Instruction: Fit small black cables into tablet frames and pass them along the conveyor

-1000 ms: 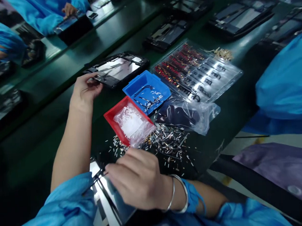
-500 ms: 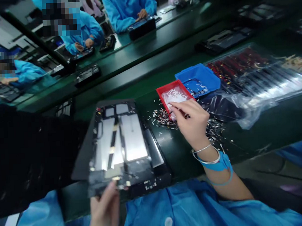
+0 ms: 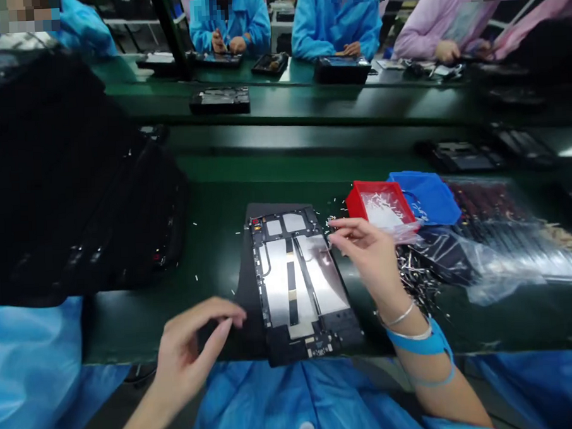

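An opened tablet [image 3: 324, 276] lies on the bench in front of me, silvery battery panels and dark ribbon strips showing. A dark flat sheet [image 3: 250, 273] shows along its left side. My left hand [image 3: 192, 345] hovers left of the tablet's lower part, thumb and fingers curved and apart, holding nothing. Beside the tablet's upper right edge is my right hand [image 3: 368, 255], its thumb and forefinger nearly together in a pinch; anything between them is too small to make out. Behind it stands a red tray [image 3: 356, 202] of small white strips.
A blue tray [image 3: 449, 210] adjoins the red one. Small loose pieces [image 3: 414, 278] and clear plastic bags [image 3: 497, 271] lie to the right. A large black covered shape [image 3: 76, 186] fills the left. Co-workers sit across the bench, with further devices [image 3: 219, 100] between.
My left hand has let go of the tablet, which now lies flat on the bench. My right hand has left the red tray for the tablet's right edge. The view has turned and levelled.
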Action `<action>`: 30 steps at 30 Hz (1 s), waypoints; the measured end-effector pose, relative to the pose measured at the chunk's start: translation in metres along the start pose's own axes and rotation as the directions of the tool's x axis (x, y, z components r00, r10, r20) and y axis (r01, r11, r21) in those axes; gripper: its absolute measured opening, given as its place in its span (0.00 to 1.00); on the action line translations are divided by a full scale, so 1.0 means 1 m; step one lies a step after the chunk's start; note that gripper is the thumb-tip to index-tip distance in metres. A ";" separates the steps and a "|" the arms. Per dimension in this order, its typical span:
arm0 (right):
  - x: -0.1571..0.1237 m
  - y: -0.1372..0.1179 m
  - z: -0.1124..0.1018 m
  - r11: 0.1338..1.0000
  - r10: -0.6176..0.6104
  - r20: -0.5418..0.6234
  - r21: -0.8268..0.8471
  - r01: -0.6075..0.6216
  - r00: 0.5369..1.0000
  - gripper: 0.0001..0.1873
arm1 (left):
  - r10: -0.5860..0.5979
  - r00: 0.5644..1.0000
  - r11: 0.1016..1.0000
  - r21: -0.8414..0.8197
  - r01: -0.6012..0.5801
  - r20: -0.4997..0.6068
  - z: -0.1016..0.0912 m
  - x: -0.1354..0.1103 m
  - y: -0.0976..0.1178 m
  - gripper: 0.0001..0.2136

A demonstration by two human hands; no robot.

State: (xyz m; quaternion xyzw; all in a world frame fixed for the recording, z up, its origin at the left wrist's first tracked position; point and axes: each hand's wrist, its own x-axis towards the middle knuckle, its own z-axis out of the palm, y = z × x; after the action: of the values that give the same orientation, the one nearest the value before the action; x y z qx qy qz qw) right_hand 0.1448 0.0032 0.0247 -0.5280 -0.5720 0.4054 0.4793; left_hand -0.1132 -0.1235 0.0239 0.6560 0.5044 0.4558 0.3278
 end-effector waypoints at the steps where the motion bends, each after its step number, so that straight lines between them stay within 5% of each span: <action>1: -0.003 -0.006 0.011 1.000 0.024 0.096 0.002 -0.024 0.995 0.09 | 0.153 0.986 0.978 0.150 -0.142 -0.064 0.000 0.009 -0.007 0.08; 3: -0.007 -0.015 0.032 0.998 0.056 0.278 -0.026 -0.051 0.959 0.05 | 0.392 0.919 0.853 0.386 -0.350 -0.033 0.003 0.023 -0.025 0.12; 5: -0.012 -0.017 0.051 0.995 0.088 0.407 -0.078 -0.062 0.909 0.04 | 0.501 0.863 0.738 0.490 -0.465 0.064 0.006 0.028 -0.042 0.15; 8: -0.019 -0.012 0.069 0.984 0.138 0.477 -0.163 -0.067 0.868 0.03 | 0.517 0.843 0.697 0.498 -0.516 0.149 0.006 0.024 -0.059 0.20; 13: -0.026 -0.007 0.076 0.962 0.116 0.410 -0.272 0.000 0.905 0.03 | 0.523 0.814 0.655 0.493 -0.573 0.251 0.002 0.015 -0.067 0.17; 23: -0.025 -0.014 0.071 0.892 0.020 0.488 -0.402 0.205 0.873 0.05 | 0.432 0.835 0.679 0.487 -0.549 0.339 0.002 0.019 -0.069 0.17; 26: -0.011 -0.018 0.065 0.848 -0.053 0.425 -0.459 0.266 0.904 0.08 | 0.407 0.858 0.714 0.477 -0.513 0.314 0.004 0.018 -0.069 0.16; 30: 0.020 -0.020 0.064 0.875 0.055 0.387 -0.462 0.142 0.921 0.05 | 0.419 0.855 0.732 0.442 -0.518 0.306 0.004 0.017 -0.071 0.16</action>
State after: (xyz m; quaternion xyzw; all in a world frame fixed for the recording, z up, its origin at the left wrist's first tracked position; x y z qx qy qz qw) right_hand 0.0784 0.0238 0.0325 -0.5263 -0.7499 0.3355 0.2192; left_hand -0.1338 -0.0871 -0.0359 0.8642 0.3910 0.3105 0.0620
